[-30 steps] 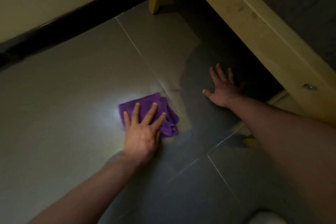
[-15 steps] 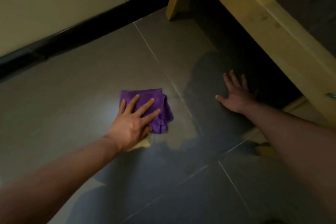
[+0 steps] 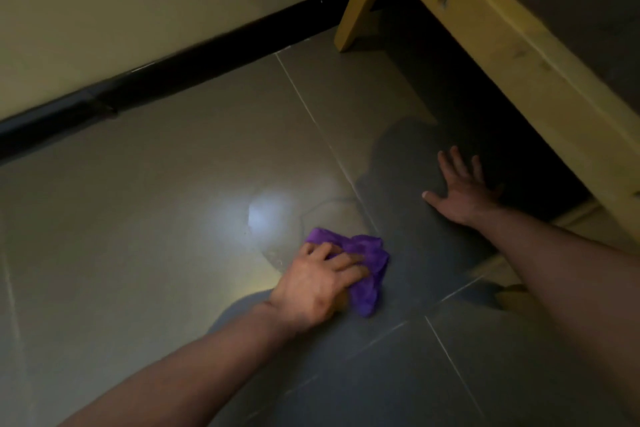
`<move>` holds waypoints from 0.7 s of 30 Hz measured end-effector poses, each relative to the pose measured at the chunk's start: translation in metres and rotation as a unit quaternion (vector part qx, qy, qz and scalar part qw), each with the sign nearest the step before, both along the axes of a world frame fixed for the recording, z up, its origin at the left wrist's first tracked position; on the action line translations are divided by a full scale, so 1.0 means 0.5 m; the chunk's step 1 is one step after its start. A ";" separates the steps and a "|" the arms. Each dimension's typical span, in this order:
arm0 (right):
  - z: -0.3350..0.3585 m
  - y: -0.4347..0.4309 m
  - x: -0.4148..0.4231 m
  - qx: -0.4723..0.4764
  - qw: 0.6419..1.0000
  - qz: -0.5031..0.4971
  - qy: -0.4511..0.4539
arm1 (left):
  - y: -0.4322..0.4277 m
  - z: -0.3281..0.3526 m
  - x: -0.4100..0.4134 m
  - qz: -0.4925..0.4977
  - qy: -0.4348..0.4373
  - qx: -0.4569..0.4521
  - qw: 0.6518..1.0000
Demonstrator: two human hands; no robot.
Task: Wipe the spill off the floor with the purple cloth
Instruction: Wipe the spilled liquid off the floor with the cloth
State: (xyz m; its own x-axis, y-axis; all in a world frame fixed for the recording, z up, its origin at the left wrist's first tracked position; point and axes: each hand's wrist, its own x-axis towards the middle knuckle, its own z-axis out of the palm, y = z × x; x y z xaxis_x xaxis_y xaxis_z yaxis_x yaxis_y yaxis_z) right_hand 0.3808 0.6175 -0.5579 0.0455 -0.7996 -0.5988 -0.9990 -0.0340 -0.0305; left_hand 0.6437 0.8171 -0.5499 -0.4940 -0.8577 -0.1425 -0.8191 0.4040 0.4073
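Note:
The purple cloth (image 3: 367, 262) lies bunched on the grey tiled floor (image 3: 138, 236). My left hand (image 3: 317, 282) presses down on it, fingers curled into its folds. Just beyond the cloth a thin wet outline of the spill (image 3: 311, 218) shows on the tile, beside a bright glare spot. My right hand (image 3: 460, 189) rests flat on the floor to the right, fingers spread, holding nothing, in the shadow under the wooden frame.
A yellow wooden frame (image 3: 519, 55) with a leg (image 3: 360, 7) runs across the upper right, dark space beneath it. A black skirting board (image 3: 173, 80) lines the cream wall at the back. Grout lines cross the tiles.
My left hand has dragged the cloth towards me and to the right, bunching it up as the fingers curled. The wet outline is now uncovered. My right hand stays planted.

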 end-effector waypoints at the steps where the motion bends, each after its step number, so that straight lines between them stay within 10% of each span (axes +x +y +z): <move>1: -0.002 0.000 -0.002 -0.002 1.000 -0.001 -0.003 | -0.009 0.018 0.005 0.057 0.096 0.051 0.992; 5: -0.010 -0.002 -0.004 -0.001 1.000 -0.005 -0.013 | -0.052 0.093 0.028 0.281 0.491 0.367 0.739; 8: -0.005 -0.001 -0.002 0.002 1.000 -0.007 -0.011 | -0.075 0.098 0.074 0.345 0.534 0.444 0.632; 10: -0.004 0.000 0.000 -0.002 1.000 -0.008 -0.010 | -0.084 0.077 0.112 0.432 0.484 0.378 0.660; 12: -0.005 0.000 -0.001 -0.003 1.000 -0.008 -0.010 | -0.066 0.060 0.131 0.436 0.361 0.243 0.788; 15: -0.005 0.000 -0.001 0.000 1.000 -0.010 -0.017 | 0.005 0.005 0.095 0.152 0.035 0.027 0.987; 17: -0.009 0.000 -0.003 -0.006 1.000 -0.006 -0.019 | 0.040 -0.020 0.055 0.087 -0.118 0.031 0.989; 21: 0.015 0.003 0.012 -0.002 1.000 -0.006 -0.012 | 0.027 -0.035 0.016 0.136 -0.146 0.054 0.978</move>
State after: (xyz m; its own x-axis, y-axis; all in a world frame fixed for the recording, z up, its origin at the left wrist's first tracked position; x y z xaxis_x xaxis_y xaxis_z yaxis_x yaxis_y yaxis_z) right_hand 0.3871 0.6191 -0.5505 0.0491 -0.8029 -0.5941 -0.9983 -0.0213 -0.0536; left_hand 0.6517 0.8307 -0.5673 -0.1737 -0.9238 -0.3412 -0.9783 0.1220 0.1675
